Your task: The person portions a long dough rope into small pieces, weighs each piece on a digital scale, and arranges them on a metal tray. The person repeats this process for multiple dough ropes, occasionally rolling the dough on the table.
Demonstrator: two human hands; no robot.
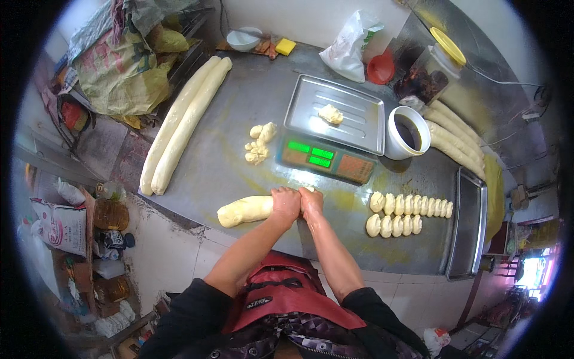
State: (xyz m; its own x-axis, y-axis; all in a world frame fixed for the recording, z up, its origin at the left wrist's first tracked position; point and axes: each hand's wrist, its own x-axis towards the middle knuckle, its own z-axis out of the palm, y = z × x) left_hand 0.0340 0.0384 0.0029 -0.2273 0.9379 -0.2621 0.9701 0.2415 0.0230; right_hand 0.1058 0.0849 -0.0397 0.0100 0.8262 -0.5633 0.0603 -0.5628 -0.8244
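Note:
My left hand (286,204) grips the right end of a short, thick dough log (245,211) lying near the front edge of the steel table. Pressed close against it, my right hand (311,203) is closed around a dough end, a little of which shows above the fingers. Just beyond my hands stands a digital scale (329,157) with lit green displays. On its metal pan (334,96) rests one small dough lump (331,114). To the right, portioned dough pieces (397,204) sit in two rows, several in each. Small dough scraps (258,150) lie left of the scale.
Two long dough logs (190,121) lie along the table's left side. A white tub of dark liquid (406,134) stands beside the scale, with more dough logs (453,134) behind it. An empty metal tray (467,224) is at the right edge. A plastic bag (352,49) stands at the back.

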